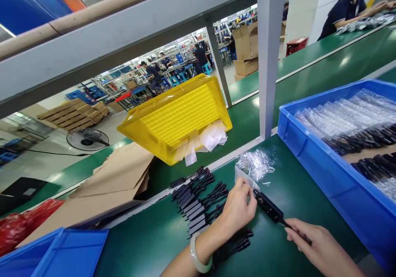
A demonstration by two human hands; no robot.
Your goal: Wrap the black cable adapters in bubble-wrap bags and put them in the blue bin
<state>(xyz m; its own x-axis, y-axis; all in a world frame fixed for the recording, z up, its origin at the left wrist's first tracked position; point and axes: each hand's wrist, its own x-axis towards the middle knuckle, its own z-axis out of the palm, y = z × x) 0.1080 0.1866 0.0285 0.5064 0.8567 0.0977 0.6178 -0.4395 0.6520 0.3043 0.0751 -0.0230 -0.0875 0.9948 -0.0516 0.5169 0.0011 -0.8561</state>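
My left hand [238, 207], a pale bangle on its wrist, pinches the edge of a small clear plastic bag [246, 180] on the green table. My right hand [315, 246] grips the thin end of a long black part [268, 207], whose wide end points at the bag's mouth. A row of several similar black parts [198, 200] lies just left of my left hand. More crumpled clear bags [256, 163] lie behind the held one.
A blue crate [312, 161] of bagged black parts stands at the right. A tilted yellow bin [176, 120] with clear bags sits behind, cardboard sheets [120, 178] to its left. A grey post [269, 58] rises mid-table. Another person [343, 10] works at the far right conveyor.
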